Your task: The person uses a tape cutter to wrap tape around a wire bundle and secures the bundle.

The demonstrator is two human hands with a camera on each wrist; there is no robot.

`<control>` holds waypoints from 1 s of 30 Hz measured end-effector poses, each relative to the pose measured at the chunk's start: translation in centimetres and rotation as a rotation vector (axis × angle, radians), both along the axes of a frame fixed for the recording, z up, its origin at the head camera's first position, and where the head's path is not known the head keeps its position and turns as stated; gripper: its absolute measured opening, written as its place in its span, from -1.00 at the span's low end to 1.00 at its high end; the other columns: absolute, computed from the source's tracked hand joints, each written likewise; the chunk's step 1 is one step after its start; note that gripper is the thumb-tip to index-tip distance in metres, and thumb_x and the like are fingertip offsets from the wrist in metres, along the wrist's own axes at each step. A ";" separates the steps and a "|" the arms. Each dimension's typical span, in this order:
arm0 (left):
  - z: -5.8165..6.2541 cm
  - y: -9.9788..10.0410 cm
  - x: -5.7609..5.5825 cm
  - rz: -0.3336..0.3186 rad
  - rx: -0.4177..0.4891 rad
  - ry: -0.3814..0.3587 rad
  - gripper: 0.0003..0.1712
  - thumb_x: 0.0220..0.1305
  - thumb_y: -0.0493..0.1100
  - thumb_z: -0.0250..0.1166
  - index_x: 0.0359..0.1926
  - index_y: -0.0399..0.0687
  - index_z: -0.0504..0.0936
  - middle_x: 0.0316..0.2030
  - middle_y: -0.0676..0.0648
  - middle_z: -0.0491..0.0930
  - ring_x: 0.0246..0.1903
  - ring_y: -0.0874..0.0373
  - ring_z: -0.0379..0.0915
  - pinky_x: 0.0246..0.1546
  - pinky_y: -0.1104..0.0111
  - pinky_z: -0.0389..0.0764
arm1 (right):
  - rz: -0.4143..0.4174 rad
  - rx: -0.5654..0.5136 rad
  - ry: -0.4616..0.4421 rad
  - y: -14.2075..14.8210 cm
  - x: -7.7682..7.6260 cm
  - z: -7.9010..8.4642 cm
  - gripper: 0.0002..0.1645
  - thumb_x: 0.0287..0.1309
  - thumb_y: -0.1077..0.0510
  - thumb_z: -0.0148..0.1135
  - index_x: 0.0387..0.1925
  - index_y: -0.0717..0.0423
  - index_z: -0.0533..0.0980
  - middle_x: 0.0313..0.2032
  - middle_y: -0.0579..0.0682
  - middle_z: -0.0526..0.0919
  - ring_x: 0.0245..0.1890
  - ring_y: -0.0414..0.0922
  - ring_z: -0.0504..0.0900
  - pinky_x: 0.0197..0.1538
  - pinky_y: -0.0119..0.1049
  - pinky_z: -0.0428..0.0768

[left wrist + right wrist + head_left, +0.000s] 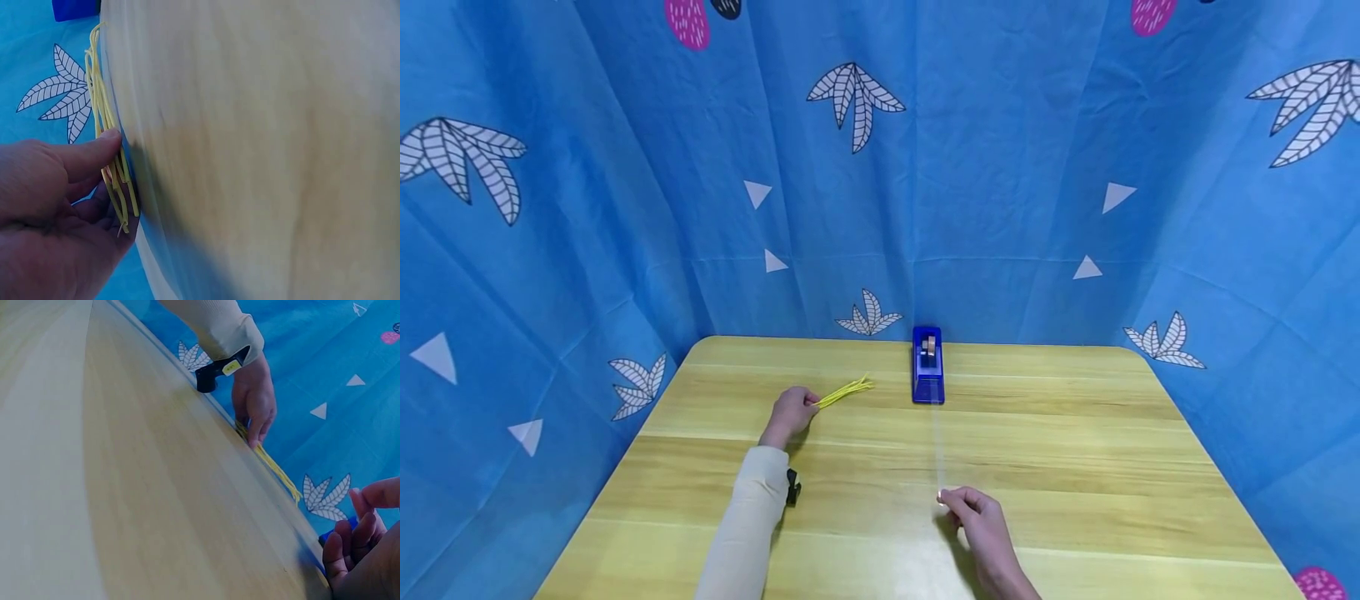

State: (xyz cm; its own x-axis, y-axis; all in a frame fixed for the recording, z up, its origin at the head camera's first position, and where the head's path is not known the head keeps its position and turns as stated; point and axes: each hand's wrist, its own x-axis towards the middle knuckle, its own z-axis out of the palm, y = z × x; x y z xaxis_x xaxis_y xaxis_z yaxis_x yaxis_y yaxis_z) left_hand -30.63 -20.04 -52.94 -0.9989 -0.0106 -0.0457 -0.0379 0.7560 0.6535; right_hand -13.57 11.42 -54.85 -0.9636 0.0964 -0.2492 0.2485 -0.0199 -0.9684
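My left hand (792,412) pinches a bundle of thin yellow strands (847,391) between thumb and fingers, low over the far left part of the table. In the left wrist view the thumb presses across the strands (100,103), and their loose ends poke out on both sides. A strip of clear tape (937,446) stretches from a blue tape dispenser (928,387) at the table's far edge towards me. Its near end is pinched between the thumb and fingertip of my right hand (983,533). The right wrist view shows this hand (369,550) at the lower right, with the other fingers curled.
The wooden table (1075,450) has rounded far corners. Blue curtains (1000,167) with leaf and triangle prints enclose its back and sides. A black wrist device (215,372) is strapped at the left sleeve's cuff.
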 end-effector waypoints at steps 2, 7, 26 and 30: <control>0.0 0.0 0.0 0.000 -0.003 0.002 -0.82 0.38 -0.37 0.29 -0.05 -0.36 0.70 -0.20 -0.21 0.67 -0.17 -0.04 0.59 0.02 0.05 0.62 | 0.000 -0.003 0.002 0.0 0.0 0.0 -0.74 0.30 0.16 0.35 -0.48 0.23 0.59 -0.56 -0.14 0.50 -0.48 -0.18 0.51 -0.17 -0.33 0.44; 0.2 0.1 0.2 -0.001 -0.004 0.015 -0.82 0.37 -0.38 0.30 -0.06 -0.37 0.70 -0.20 -0.23 0.68 -0.18 -0.05 0.59 0.00 0.05 0.63 | 0.004 -0.004 0.000 0.0 0.0 -0.1 -0.73 0.31 0.16 0.34 -0.48 0.24 0.60 -0.56 -0.15 0.50 -0.47 -0.19 0.51 -0.15 -0.33 0.44; 0.8 0.1 0.4 -0.029 -0.011 0.019 -0.85 0.34 -0.40 0.30 -0.10 -0.36 0.70 -0.25 -0.20 0.67 -0.24 -0.01 0.56 -0.09 0.11 0.63 | -0.002 0.019 -0.009 -0.1 -0.1 0.0 -0.74 0.32 0.15 0.33 -0.43 0.26 0.63 -0.57 -0.15 0.49 -0.44 -0.18 0.50 -0.12 -0.31 0.39; 1.0 0.1 0.6 -0.049 -0.006 0.005 -0.86 0.36 -0.40 0.27 -0.10 -0.32 0.68 -0.27 -0.16 0.62 -0.25 0.02 0.50 -0.12 0.16 0.57 | -0.005 0.014 -0.007 -0.1 -0.1 0.0 -0.74 0.32 0.14 0.34 -0.44 0.25 0.62 -0.58 -0.15 0.48 -0.44 -0.17 0.50 -0.11 -0.30 0.38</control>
